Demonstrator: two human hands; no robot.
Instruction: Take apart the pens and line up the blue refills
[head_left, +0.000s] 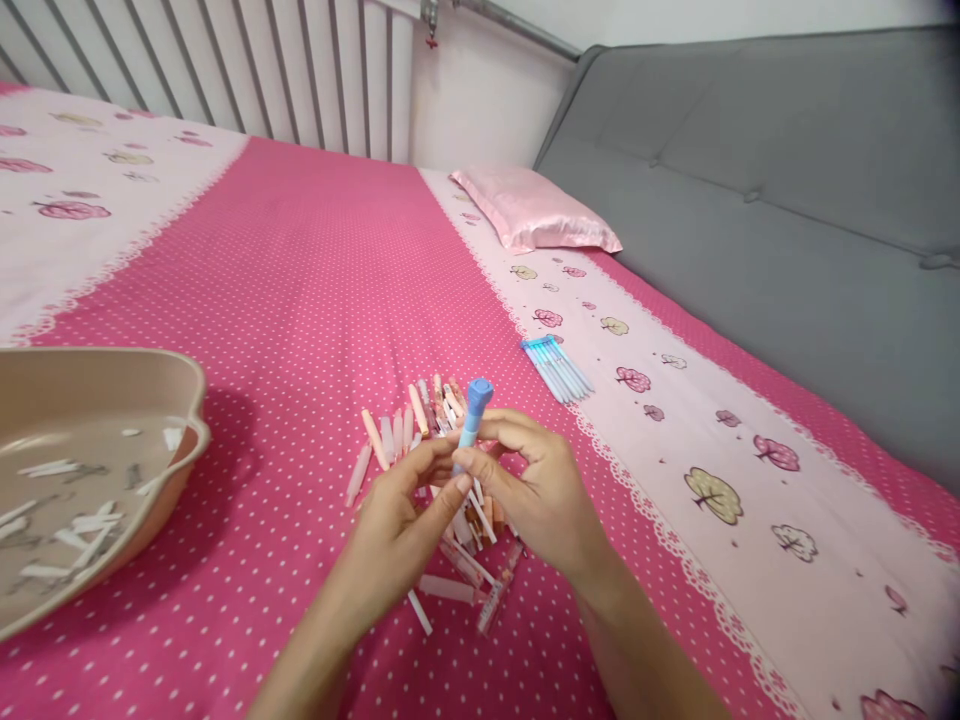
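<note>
Between my two hands stands a blue pen [475, 405], with a darker, wider blue top that points up and away from me. My left hand [409, 510] pinches its lower part between thumb and fingers. From the other side my right hand [536, 490] closes on the same pen, with the thumb near the left fingertips. The pen's lower end is hidden by the fingers. Under and around my hands lies a loose heap of pen parts [375, 435], pink, peach, white and clear tubes. Part of this heap is covered by my hands.
A beige basin [196, 385] at the left holds several short white pieces. Right of the heap, a row of light blue pens [559, 370] lies side by side on the bedspread [322, 270]. Farther back are a pink pillow [536, 210], a grey headboard [750, 140] and a white radiator [262, 70].
</note>
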